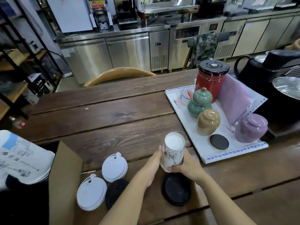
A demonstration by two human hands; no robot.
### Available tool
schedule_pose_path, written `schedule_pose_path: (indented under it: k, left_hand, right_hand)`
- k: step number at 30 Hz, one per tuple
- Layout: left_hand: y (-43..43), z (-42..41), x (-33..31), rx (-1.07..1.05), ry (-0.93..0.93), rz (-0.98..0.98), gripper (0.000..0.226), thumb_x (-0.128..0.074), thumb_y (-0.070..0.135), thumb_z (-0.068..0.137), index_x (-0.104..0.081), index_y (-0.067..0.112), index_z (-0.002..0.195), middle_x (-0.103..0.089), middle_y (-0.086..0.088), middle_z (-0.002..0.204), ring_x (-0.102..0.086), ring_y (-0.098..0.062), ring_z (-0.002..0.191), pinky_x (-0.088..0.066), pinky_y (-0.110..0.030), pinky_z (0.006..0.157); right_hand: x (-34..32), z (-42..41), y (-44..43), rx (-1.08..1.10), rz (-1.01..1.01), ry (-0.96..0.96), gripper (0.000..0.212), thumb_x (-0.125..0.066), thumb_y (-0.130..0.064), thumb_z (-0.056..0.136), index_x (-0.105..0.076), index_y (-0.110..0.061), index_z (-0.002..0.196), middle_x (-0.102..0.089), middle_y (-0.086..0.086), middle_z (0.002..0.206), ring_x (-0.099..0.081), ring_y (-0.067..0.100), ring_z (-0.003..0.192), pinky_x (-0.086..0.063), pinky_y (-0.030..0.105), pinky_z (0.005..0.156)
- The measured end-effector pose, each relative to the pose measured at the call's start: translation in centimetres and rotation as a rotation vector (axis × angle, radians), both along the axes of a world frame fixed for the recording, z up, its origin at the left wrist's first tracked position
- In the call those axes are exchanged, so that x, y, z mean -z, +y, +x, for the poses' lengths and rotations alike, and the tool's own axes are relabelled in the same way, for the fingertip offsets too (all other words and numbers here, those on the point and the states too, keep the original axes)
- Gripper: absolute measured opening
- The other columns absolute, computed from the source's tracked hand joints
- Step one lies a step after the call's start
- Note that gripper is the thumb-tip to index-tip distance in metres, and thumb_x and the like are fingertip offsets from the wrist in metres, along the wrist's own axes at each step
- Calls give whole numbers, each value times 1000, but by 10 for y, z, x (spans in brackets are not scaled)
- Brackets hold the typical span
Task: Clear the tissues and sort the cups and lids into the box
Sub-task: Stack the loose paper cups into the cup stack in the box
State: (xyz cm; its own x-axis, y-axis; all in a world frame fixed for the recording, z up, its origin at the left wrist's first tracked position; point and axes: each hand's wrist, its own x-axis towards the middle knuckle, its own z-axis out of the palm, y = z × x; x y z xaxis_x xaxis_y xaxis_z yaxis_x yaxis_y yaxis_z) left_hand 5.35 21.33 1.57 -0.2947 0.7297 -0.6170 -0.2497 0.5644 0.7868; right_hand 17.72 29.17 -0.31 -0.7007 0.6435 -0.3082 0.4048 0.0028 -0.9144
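Hands meet at the near middle of the wooden surface point(113, 114), where we hold a white paper cup point(172, 151), upside down and printed with a dark ink drawing whose small lettering we cannot read, our left hand point(152, 166) flat against its left side and our right hand point(189, 168) wrapped round its right side and rim. Just near of it lies a black lid point(177, 190); to the left lie two white lids point(114, 168) point(91, 193) and another black lid point(116, 192) beside the cardboard box point(65, 176). At far right we see a white tray point(201, 148) of jars.
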Motion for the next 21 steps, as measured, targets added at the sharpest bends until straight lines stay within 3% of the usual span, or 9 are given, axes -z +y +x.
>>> schedule_pose_path:
  k: [4, 9, 14, 18, 21]
  left_hand:
    - [-7, -6, -3, -20, -14, 4, 55, -22, 56, 95, -41, 29, 139, -46, 6, 145, -42, -13, 132, -30, -34, 111]
    - [-20, -22, -33, -142, 76, 121, 51, -29, 57, 93, -54, 28, 128, -62, 4, 128, -58, -14, 116, -42, -40, 105]
    - [-50, -50, -98, -297, 225, 263, 35, -40, 42, 96, -68, 23, 102, -71, 0, 111, -65, -16, 103, -48, -40, 99]
    - [-88, -77, -147, -389, 324, 378, 32, -43, 36, 96, -65, 28, 74, -72, 15, 71, -69, -6, 78, -54, -26, 78]
    - [-122, -99, -176, -463, 405, 430, 25, -46, 35, 95, -68, 26, 86, -72, 7, 89, -67, -17, 93, -52, -42, 92]
  right_hand:
    - [-8, -8, -4, -2, 27, 55, 57, -74, 11, 62, -54, -27, 99, -68, -10, 97, -63, -6, 88, -47, 5, 70]
    - [-41, -30, -12, 15, 48, 172, 57, -71, 17, 67, -54, -25, 101, -66, -7, 99, -64, -13, 77, -47, 4, 64]
    - [-89, -67, -28, -53, 100, 251, 61, -80, -4, 67, -49, -30, 113, -64, -7, 113, -62, -10, 93, -48, 9, 71]
    - [-130, -104, -58, -106, 146, 321, 72, -81, -23, 61, -46, -24, 124, -61, -6, 120, -59, 5, 108, -46, 18, 77]
    - [-158, -135, -85, -164, 177, 388, 69, -82, -15, 67, -45, -24, 124, -61, -8, 121, -60, -1, 104, -48, 9, 72]
